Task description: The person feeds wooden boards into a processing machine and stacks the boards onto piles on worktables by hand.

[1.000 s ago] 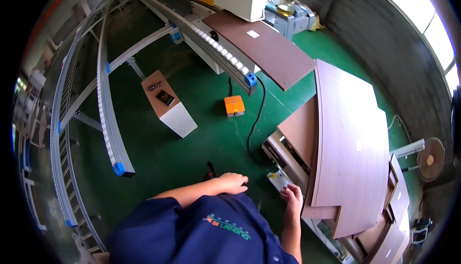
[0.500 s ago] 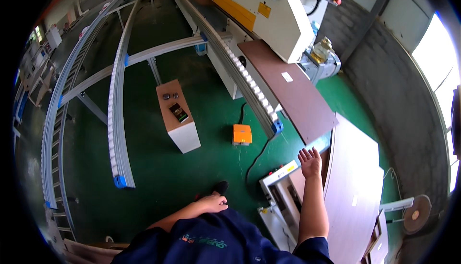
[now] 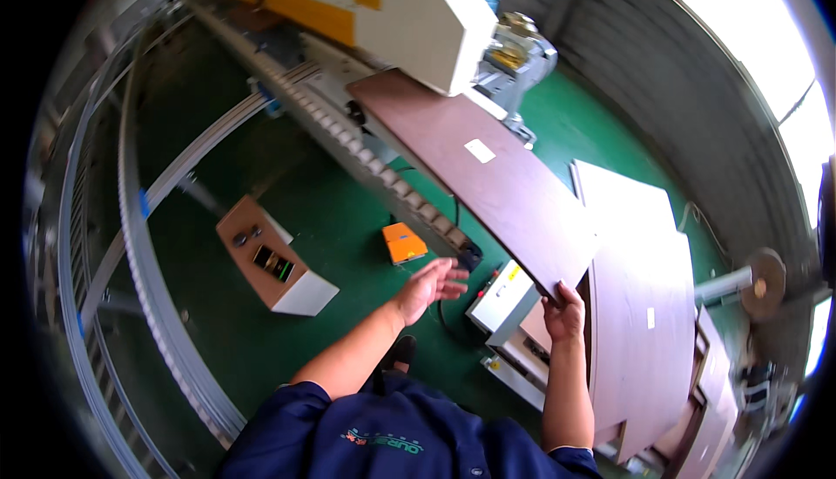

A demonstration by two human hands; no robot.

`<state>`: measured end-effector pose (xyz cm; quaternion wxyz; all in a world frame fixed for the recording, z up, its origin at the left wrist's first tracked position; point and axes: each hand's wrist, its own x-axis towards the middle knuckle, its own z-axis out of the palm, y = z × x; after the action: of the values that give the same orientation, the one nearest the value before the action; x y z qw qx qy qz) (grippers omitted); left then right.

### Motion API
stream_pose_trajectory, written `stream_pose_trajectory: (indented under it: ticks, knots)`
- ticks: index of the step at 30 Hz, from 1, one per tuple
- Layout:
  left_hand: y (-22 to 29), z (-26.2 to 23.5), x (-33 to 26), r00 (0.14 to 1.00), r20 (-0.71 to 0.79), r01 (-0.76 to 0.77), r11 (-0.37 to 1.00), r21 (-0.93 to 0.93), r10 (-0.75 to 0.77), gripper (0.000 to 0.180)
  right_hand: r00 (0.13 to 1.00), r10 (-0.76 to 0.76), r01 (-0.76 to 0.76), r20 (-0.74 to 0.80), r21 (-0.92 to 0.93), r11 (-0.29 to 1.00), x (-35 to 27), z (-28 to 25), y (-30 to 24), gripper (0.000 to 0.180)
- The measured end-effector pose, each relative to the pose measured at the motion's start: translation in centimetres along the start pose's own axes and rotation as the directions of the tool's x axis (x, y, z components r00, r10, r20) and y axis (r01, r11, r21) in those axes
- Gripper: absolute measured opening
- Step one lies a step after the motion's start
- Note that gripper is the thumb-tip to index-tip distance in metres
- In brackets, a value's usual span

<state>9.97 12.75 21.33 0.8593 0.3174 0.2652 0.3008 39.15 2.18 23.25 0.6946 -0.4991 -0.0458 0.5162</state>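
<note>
Head view: right hand point(image 3: 564, 312) fingers grip the near corner of the brown panel point(image 3: 475, 170), which runs away from them toward the machine. Left hand point(image 3: 431, 285) open, empty, beside it. Advise supporting the edge, keeping the panel level.

left hand point(image 3: 431, 285) spread, right hand point(image 3: 564, 312) gripping

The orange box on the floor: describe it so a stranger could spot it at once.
Start at the long cream machine and follow its roller conveyor down toward the person. Just beside the rollers, on the green floor, sits the orange box, beyond the open left hand. It is the only bright orange thing there; the nearby wood-topped stand is brown and white.
</note>
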Motion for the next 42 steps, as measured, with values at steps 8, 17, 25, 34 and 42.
stream_pose_trajectory:
  ticks: [8, 17, 25, 34, 42]
  knots:
    - [-0.4, 6.4, 10.1, 0.997, 0.055, 0.066, 0.91, -0.41, -0.047, 0.054, 0.98, -0.134, 0.148, -0.145, 0.091, 0.985, -14.6, -7.6, 0.2, 0.035]
    - [-7.0, 10.0, 1.4, 0.803, 0.466, 0.462, 0.882, -0.095, -0.371, 0.042, 0.912, -0.249, 0.333, -0.326, 0.234, 0.913, -33.3, -15.1, 5.6, 0.047]
    - [-19.5, 25.6, -7.2, 0.426, 0.586, 0.643, 0.687, 0.34, -0.689, 0.05, 0.433, -0.415, 0.84, -0.8, 0.191, 0.508, -52.1, -20.3, 16.5, 0.041]
    - [-35.8, 37.9, -23.5, -0.112, 0.431, 0.463, 0.337, 0.82, -0.895, 0.055, -0.201, -0.053, 0.845, -0.978, -0.2, 0.496, -65.8, -17.3, 30.5, 0.05]
    - [-48.9, 40.9, -38.4, -0.476, -0.003, 0.143, -0.081, 0.986, -0.88, 0.036, -0.528, 0.421, 0.822, -0.737, -0.569, 0.035, -62.1, -8.3, 34.7, 0.056]
